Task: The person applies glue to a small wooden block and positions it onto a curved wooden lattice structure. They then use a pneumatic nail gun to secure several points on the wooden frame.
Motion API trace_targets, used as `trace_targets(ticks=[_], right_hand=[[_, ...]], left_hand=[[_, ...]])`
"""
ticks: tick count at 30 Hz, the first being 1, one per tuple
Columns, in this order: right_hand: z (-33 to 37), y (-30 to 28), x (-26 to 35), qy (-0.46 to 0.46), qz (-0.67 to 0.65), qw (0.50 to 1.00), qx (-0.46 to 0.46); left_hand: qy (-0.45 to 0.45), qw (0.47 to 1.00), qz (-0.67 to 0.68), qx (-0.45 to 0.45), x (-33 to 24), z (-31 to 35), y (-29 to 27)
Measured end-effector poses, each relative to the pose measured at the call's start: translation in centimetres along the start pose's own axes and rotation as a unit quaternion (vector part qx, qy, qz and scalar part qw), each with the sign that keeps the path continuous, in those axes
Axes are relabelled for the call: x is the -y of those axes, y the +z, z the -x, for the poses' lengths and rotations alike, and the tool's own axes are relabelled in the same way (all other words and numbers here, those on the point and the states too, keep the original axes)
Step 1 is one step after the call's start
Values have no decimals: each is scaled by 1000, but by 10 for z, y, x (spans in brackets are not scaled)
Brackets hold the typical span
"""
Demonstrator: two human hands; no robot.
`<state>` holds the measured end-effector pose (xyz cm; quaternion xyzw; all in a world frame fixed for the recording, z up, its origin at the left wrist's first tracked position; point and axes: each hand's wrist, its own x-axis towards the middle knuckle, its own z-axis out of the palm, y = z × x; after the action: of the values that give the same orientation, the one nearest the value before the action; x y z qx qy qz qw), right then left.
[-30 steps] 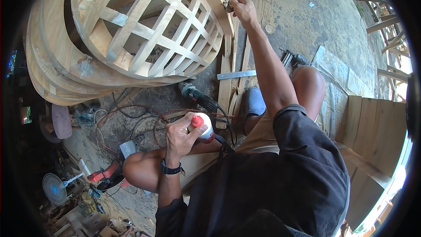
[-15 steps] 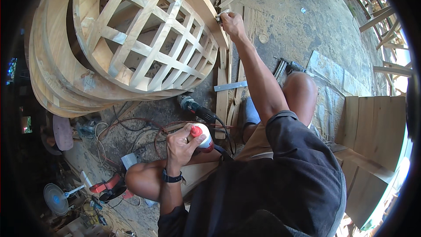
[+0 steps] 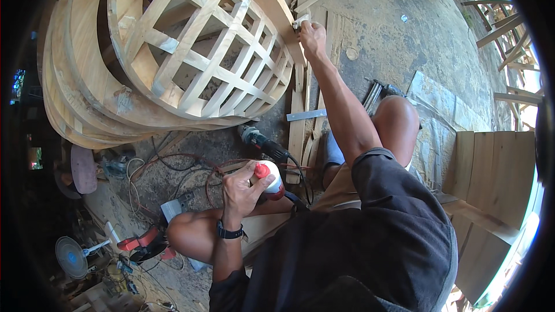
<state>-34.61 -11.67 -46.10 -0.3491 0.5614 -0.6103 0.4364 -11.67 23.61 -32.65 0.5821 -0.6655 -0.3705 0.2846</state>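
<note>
In my left hand (image 3: 238,192), a white squeeze bottle (image 3: 274,182) with a red cap is held tilted above my bent leg, fingers wrapped round it. My right arm reaches out to the far end of a curved wooden board (image 3: 277,10). There my right hand (image 3: 313,40) pinches a small whitish piece (image 3: 300,21) against the board's outer edge; its kind is too small to make out. The board borders a rounded lattice of crossed wooden slats (image 3: 218,52), which rests on stacked curved wooden pieces (image 3: 87,63) at the left.
An angle grinder (image 3: 263,142) with cords lies below the lattice. Beside it a metal ruler (image 3: 306,115) crosses wooden strips (image 3: 297,95). A dark tool (image 3: 378,91) lies beyond my knee. A curved plank panel (image 3: 494,173) stands at right, a fan (image 3: 71,257) at lower left.
The view has shifted slightly, so the lattice and floor appear a little to the right and higher. My right hand stays at the board's edge; my left still holds the bottle.
</note>
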Motion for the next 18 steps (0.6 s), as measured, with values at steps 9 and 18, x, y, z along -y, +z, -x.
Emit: trace_targets(ticks=[9, 18], right_hand=[[187, -64, 41, 115, -218, 969, 16], [306, -72, 57, 493, -493, 680, 226]], left_hand=[[-4, 986, 58, -154, -12, -31, 11], [96, 973, 16, -212, -41, -74, 36]])
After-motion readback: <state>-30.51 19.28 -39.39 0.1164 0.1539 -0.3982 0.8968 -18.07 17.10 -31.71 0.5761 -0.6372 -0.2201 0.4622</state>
